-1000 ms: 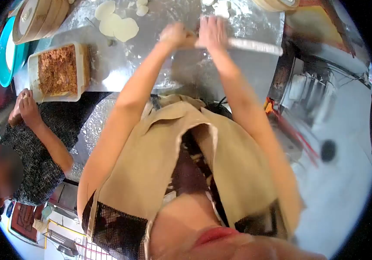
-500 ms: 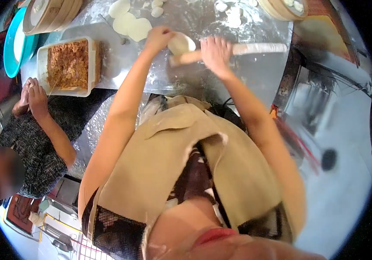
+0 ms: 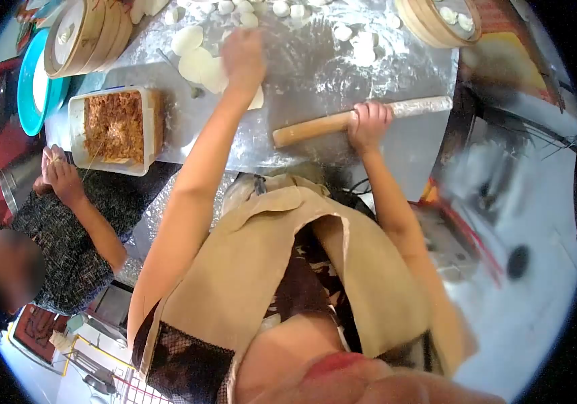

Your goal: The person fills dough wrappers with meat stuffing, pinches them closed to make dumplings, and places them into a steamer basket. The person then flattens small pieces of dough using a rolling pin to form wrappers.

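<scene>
My right hand [image 3: 369,125] is wrapped round a wooden rolling pin [image 3: 315,129], whose far end is white with flour. The pin lies at a slant near the front edge of the metal table. Over the table's left half is my left hand [image 3: 243,57], blurred, its fingers not clear. Flat round dough wrappers [image 3: 195,64] lie to its left, overlapping. A pale wrapper edge [image 3: 257,99] shows beside my left wrist. Just beyond the fingers sits a small dough piece [image 3: 248,20].
Several dough pieces [image 3: 280,9] lie on the floured metal table [image 3: 302,87]. Bamboo steamers stand at back left [image 3: 103,34] and right [image 3: 409,20]. A tub of brown filling [image 3: 113,128] and a turquoise basin [image 3: 32,81] are left. A co-worker's hands [image 3: 59,172] pinch something pale.
My left hand has moved away from the wrapper by the pin, up toward the dough pieces. My right hand has brought the rolling pin nearer to me, and the wrapper is no longer beside the pin.
</scene>
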Demonstrator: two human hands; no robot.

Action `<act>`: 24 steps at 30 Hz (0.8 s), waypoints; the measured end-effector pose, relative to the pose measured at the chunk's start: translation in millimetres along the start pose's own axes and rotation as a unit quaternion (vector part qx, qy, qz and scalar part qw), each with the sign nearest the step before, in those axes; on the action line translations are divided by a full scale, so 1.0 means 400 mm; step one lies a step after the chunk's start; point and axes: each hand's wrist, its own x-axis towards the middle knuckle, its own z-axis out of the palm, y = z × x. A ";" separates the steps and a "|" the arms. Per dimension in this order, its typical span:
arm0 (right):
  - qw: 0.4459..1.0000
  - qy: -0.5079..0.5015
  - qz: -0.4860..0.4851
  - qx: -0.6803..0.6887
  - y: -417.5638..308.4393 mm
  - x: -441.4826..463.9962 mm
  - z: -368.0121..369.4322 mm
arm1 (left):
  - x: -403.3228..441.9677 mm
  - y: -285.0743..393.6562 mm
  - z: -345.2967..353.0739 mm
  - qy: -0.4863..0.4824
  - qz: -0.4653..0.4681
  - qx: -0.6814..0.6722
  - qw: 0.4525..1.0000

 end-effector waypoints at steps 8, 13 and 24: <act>0.996 -0.046 0.076 0.019 0.019 0.004 0.012 | 0.054 0.081 0.195 0.054 0.274 0.015 0.960; 0.998 0.001 0.067 -0.001 0.018 -0.002 0.021 | -0.053 0.205 0.113 -0.055 0.147 -0.089 0.984; 0.999 0.003 0.048 0.013 0.042 -0.041 0.054 | -0.023 0.145 0.085 -0.072 0.034 -0.284 0.956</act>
